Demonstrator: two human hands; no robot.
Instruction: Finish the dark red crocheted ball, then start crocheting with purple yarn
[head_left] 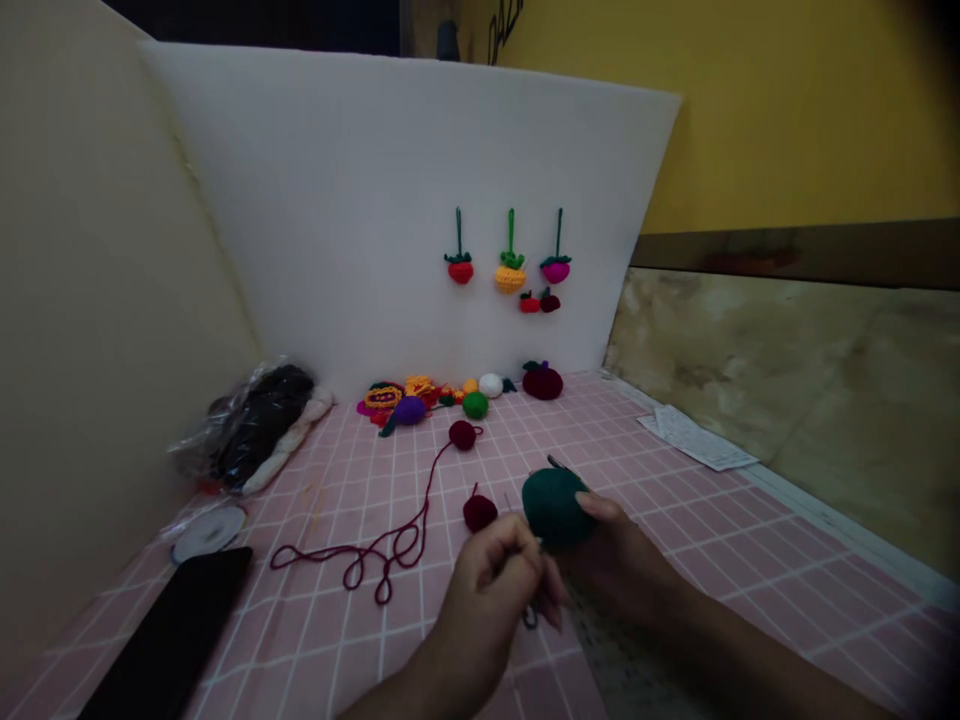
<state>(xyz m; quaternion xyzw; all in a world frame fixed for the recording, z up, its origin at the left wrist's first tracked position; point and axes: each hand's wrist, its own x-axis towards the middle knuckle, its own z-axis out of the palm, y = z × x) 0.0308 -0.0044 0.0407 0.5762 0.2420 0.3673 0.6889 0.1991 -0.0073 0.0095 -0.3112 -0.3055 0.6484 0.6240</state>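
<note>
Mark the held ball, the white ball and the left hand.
Held ball (555, 507): head view, middle of its dark green side.
White ball (491, 386): head view, middle of its visible side.
Left hand (496, 582): head view, back of the hand.

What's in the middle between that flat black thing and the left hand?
Loops of dark red yarn lie there on the pink checked surface, between the flat black thing and the left hand. The head view shows it.

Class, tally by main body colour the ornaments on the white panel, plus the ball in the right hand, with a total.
Red ornaments: 2
Yellow ornament: 1
Pink ornament: 1
Dark red ornament: 1
Dark green ball: 1
Total: 6
</note>
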